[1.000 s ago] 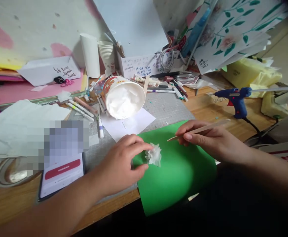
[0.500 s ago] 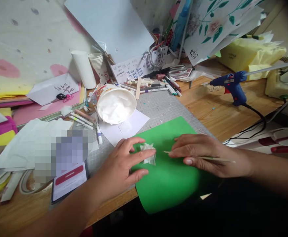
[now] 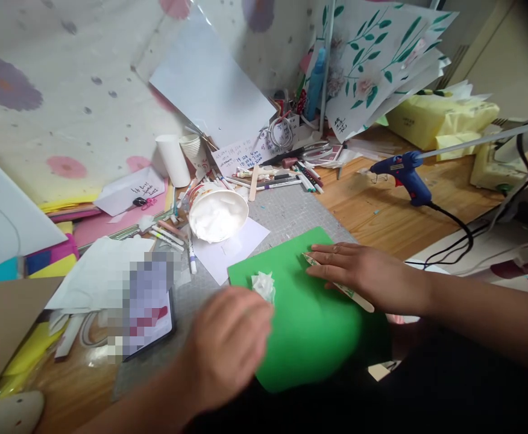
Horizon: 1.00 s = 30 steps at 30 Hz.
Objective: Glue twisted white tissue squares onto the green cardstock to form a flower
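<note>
A green sheet (image 3: 309,337) lies at the desk's front edge, partly on a grey cutting mat. On its left part sits a small crumpled piece of white tissue-like paper (image 3: 264,286). My left hand (image 3: 232,337) is just below and left of that piece, smeared by motion; whether its fingers hold anything is not clear. Over the sheet's right side, my right hand (image 3: 358,271) holds a flat wooden craft stick (image 3: 361,301) against its fingers. The stick's pointed end, marked with green, sticks out past the fingertips. My right thumb is hidden.
A tub of white foam-like stuff (image 3: 219,214) stands on white paper behind the sheet. Markers (image 3: 304,178) lie scattered at the back. To the right rests a blue glue gun (image 3: 406,172) with its cord; a phone (image 3: 150,325) lies left.
My left hand has come off the white paper piece and moved down and left. My right hand has flattened over the stick, which now slants the other way. The camera view has shifted.
</note>
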Motion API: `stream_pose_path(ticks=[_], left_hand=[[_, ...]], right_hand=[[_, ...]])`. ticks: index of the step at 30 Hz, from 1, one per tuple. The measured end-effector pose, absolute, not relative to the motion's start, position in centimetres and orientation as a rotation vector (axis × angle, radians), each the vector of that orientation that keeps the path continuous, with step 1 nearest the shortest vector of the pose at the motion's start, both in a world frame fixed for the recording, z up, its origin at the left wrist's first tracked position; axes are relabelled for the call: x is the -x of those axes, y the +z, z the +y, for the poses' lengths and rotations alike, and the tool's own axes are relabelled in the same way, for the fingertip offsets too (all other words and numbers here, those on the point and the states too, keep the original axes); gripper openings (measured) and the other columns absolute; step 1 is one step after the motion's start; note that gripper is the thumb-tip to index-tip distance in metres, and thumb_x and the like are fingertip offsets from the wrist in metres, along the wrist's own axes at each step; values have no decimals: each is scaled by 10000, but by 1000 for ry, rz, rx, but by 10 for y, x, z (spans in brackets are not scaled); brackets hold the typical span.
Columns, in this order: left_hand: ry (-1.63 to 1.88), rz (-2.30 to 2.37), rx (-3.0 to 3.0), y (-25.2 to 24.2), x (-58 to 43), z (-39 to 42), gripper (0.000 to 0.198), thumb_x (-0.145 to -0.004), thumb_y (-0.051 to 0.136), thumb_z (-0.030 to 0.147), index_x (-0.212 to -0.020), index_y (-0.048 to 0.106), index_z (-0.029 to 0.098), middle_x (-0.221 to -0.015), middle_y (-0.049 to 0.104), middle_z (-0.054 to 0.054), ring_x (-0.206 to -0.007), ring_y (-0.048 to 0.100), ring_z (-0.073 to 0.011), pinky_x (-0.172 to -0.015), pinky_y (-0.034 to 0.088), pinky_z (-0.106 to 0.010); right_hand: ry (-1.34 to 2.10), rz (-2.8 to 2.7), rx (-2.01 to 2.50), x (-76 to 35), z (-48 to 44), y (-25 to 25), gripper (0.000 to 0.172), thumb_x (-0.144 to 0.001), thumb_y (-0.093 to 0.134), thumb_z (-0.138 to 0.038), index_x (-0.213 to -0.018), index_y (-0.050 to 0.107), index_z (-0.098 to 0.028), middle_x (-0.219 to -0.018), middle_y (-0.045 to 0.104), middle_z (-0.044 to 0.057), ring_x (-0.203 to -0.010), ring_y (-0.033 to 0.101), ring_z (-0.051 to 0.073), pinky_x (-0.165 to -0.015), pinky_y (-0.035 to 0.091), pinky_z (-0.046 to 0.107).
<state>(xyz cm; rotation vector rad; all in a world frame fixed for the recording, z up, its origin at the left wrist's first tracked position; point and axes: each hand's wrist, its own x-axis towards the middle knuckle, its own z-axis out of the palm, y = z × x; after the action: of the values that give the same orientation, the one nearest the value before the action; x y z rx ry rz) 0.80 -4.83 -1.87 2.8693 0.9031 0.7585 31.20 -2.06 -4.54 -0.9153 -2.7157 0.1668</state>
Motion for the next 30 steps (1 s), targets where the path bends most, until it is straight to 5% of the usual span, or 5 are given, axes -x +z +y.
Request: stream_pose_path(ticks=[8, 13, 19, 27, 30], left_hand=[[224, 758, -3136, -35, -40, -61, 649, -936, 614, 540, -1385, 543, 78, -1467, 585, -189, -1371, 528, -372, -1125, 453, -566], [367, 872, -3134, -35, -17, -37, 347, -997, 572, 349, -1279, 631, 155, -1288, 721, -97, -1290, 601, -350, -1132, 408, -636], [442, 870, -3041, -35, -3, -25, 208, -952, 605, 250, -1110, 670, 133, -1335, 627, -190, -1309, 558, -383, -1022, 553, -531], [413, 915, -2925, -36, 2, -21, 201, -965, 580, 252, -1145, 607, 167, -1377, 534, -172, -1225, 592, -319, -1004, 562, -463], [382, 900, -2897, -36, 6, -20, 218, -972, 571, 242, -1177, 591, 170, -1383, 526, -165, -1250, 579, -309, -1026, 544, -442]], right_hand=[[66, -2676, 851, -310, -14, -49, 308, -964, 575, -139, -1250, 674, -79, -1359, 668, 215, -1275, 629, 384, -997, 579, 561], [124, -2713, 864, -312, -13, -48, 331, -980, 553, -156, -1291, 657, -107, -1408, 636, 202, -1305, 609, 367, -1028, 555, 561], [106, -2771, 845, -314, -4, -37, 308, -993, 524, -193, -1258, 675, -141, -1359, 676, 178, -1240, 655, 330, -982, 577, 511], [-262, -2755, 999, -319, 26, -35, 440, -920, 566, -89, -1349, 626, -160, -1425, 601, 211, -1274, 584, 418, -970, 515, 602], [-176, -2698, 902, -298, 15, -26, 353, -972, 499, -123, -1278, 673, -157, -1253, 686, 177, -1107, 636, 349, -927, 520, 543]])
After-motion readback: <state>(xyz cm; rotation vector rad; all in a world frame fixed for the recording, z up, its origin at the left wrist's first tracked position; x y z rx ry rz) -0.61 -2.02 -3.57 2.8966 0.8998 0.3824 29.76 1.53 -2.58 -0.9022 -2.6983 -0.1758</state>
